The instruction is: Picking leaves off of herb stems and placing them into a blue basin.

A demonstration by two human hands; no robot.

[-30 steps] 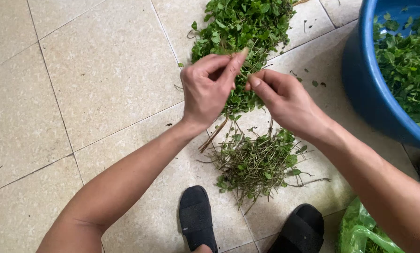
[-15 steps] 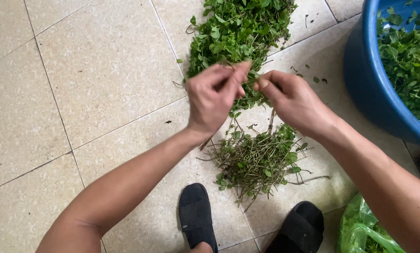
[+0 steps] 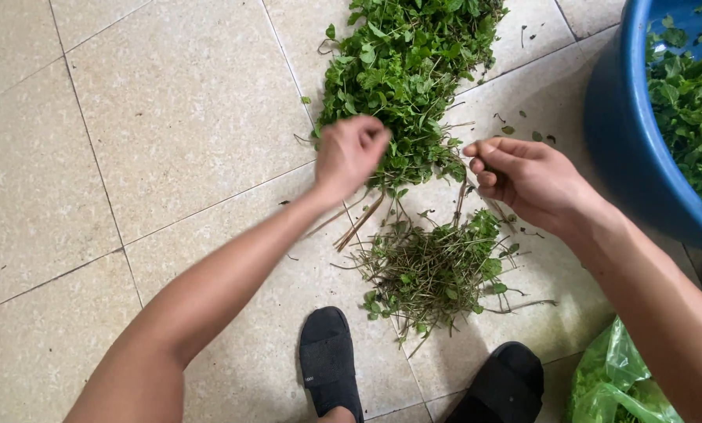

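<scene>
Only one package near me: a crumpled, translucent green plastic bag (image 3: 613, 384) on the floor, just below the blue basin (image 3: 629, 157), beside my right foot; no labels, signs or screens

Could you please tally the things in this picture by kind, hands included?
Hands: 2, left hand and right hand
Herb piles on floor: 2, leafy pile and stem pile
Blue basin: 1
Black slippers: 2
Green plastic bag: 1
Total: 8

Tiled floor (image 3: 171, 117) w/ herb pile (image 3: 406, 63), stems (image 3: 433, 270), basin (image 3: 625, 149).
</scene>
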